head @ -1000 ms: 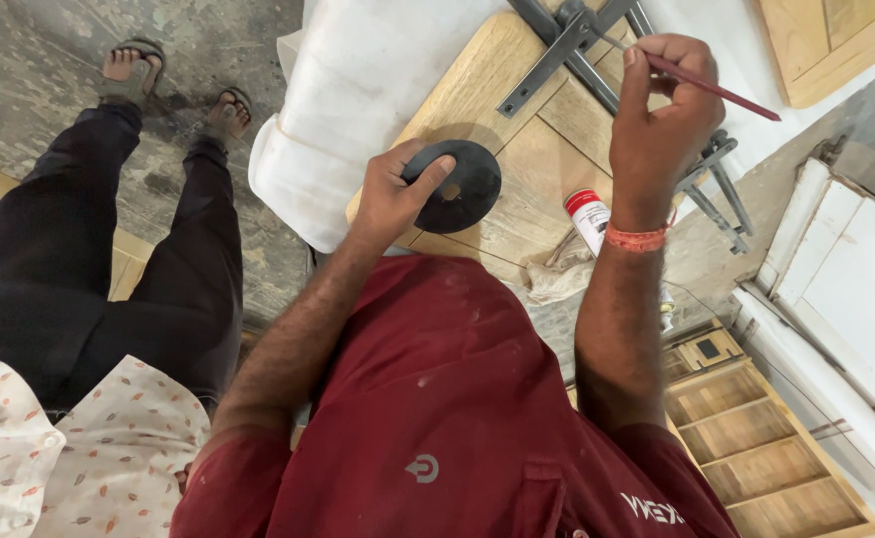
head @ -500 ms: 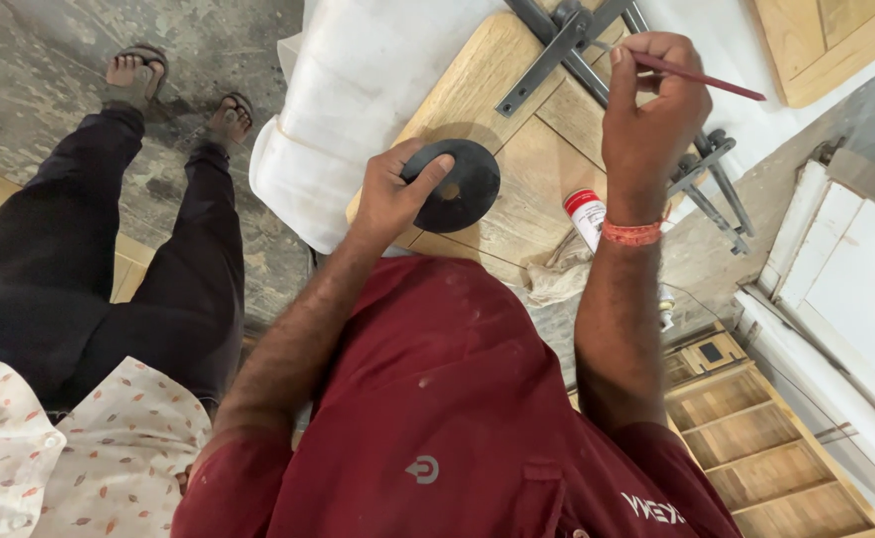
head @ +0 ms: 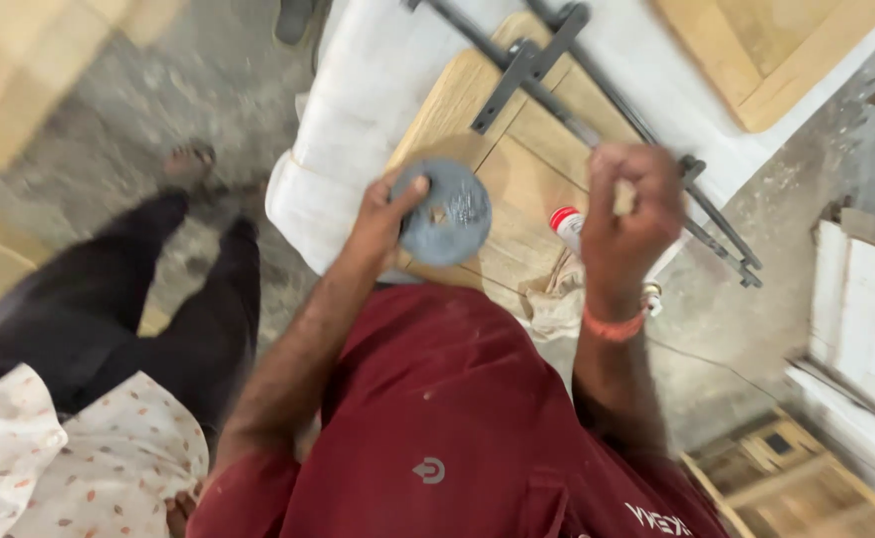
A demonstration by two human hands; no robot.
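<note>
Fingers of left hand [head: 377, 214] wrap the rim of a flat round grey disc [head: 444, 212], dull and dusty-looking, held tilted just above the pale wood panel [head: 517, 189]. Right hand [head: 628, 214] is fisted; frame blurred, can't tell what it grips. Small white tube with red cap [head: 565, 225] lies on the panel between the hands. Black metal bar clamp [head: 527, 65] crosses the panel. Crumpled beige rag [head: 557, 299] at its near edge.

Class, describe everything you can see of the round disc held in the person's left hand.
The disc is flat, round and dark grey, with a dull, dusty face and a small light mark near its centre. It is tilted towards the camera, above the wooden panel. The left hand pinches its left edge, thumb on its face. Motion blur hides finer detail.
</note>
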